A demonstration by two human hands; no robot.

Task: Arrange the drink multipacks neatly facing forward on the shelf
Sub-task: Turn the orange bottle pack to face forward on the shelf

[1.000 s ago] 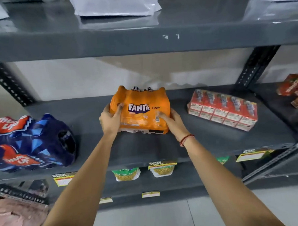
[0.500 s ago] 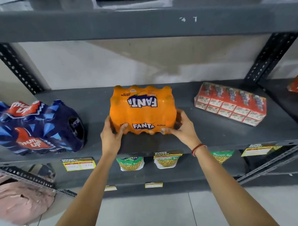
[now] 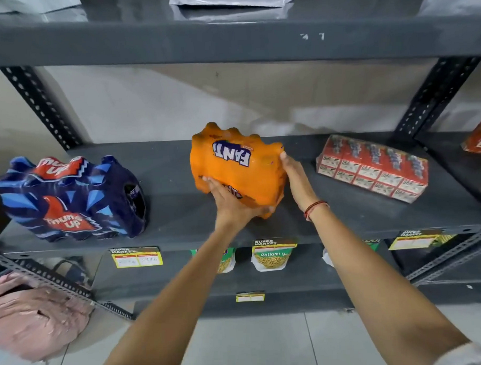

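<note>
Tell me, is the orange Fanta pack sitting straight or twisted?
Twisted. The Fanta pack sits askew on the shelf; its logo runs slanted and upside down.

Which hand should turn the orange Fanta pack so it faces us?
Probably the left hand: it cups the Fanta pack's near bottom corner, under its weight. The right hand only steadies the far side.

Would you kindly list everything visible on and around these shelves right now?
Fanta multipack: 1, orange, middle shelf centre, turned askew
Thums Up multipack: 1, dark blue, middle shelf left
carton pack: 1, red, middle shelf right
shelf: grey metal
snack pouches: green-white, lower shelf
price tags: yellow, shelf edges
bag: 1, pink, floor left
left hand: Fanta pack's near corner
right hand: pack's right side, red wristband
</note>
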